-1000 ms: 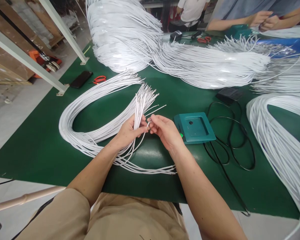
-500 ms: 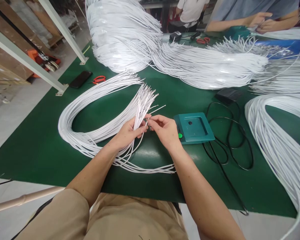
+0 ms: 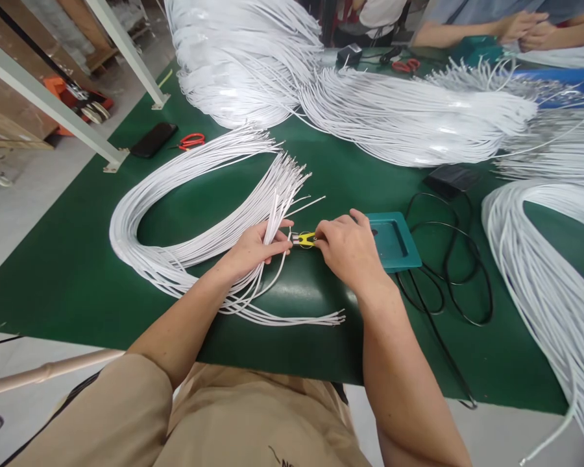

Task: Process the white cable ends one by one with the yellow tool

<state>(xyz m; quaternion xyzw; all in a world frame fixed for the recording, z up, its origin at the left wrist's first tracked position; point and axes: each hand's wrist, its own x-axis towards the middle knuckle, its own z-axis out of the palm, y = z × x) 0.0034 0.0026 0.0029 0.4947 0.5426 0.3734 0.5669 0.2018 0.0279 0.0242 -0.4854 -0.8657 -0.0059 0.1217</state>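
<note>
My left hand (image 3: 257, 250) is closed around a few white cables (image 3: 271, 224), with one cable's end standing up near the thumb and forefinger. My right hand (image 3: 351, 250) grips a pair of small yellow thread snips (image 3: 305, 240). Their metal tips point left and sit close to that cable end; whether they touch it I cannot tell. Behind my left hand lies a curved bundle of white cables (image 3: 131, 217), its tips fanned toward the middle. Several loose cables (image 3: 292, 320) stretch below my hands. Right beside my right hand is a teal device (image 3: 411, 259) with a recessed top, partly covered.
Large white cable bundles (image 3: 409, 117) lie along the back, and another coil (image 3: 530, 259) is at right. A black cord (image 3: 472, 246) loops near a black box (image 3: 450, 181). Red-handled scissors (image 3: 191, 141) and a phone (image 3: 153, 139) lie at left. Across the table a co-worker's hands (image 3: 525, 31) are busy.
My right hand has left the cable end, shifted right and now holds the yellow snips. It covers the device's green button. My left hand keeps its hold on the cables.
</note>
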